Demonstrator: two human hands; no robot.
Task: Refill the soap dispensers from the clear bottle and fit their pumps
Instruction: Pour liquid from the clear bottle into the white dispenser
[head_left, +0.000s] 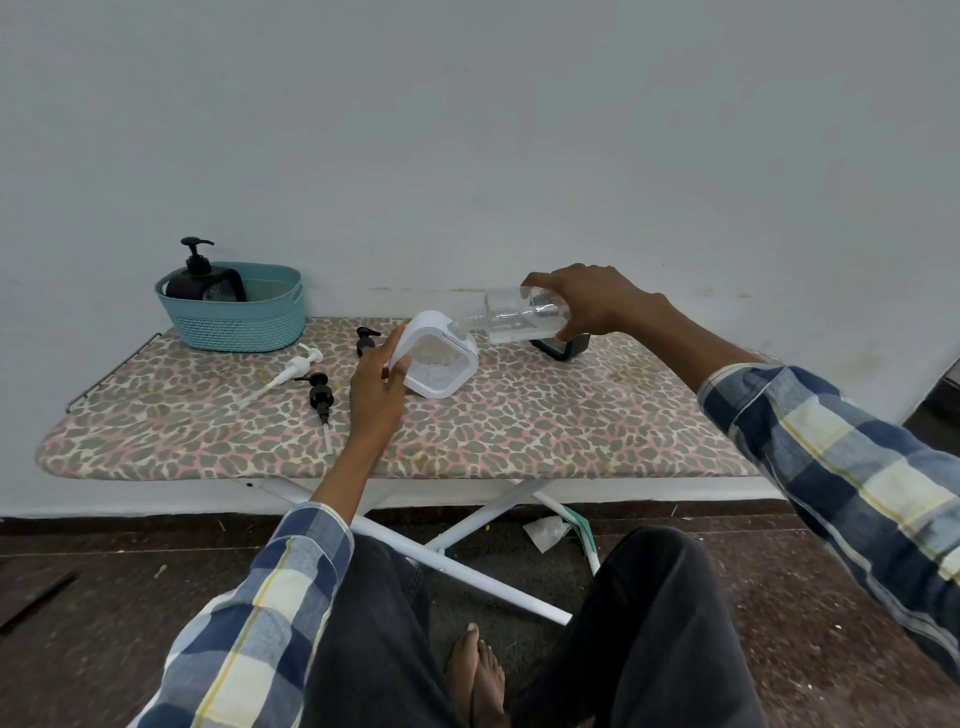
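My left hand (378, 383) grips the left side of a white square dispenser (440, 358) with a clear front, tilted on the ironing board (519, 431). My right hand (587, 299) holds the clear bottle (511, 314) almost on its side, neck against the dispenser's top opening. A white pump (291, 366) and two black pumps (319, 397) (366, 339) lie loose on the board to the left. A black dispenser (563, 345) sits behind the bottle, mostly hidden.
A teal basket (234, 312) at the board's back left holds a black dispenser with its pump (200, 273) fitted. The wall runs right behind the board. White crossed legs and my bare foot (475, 675) are below.
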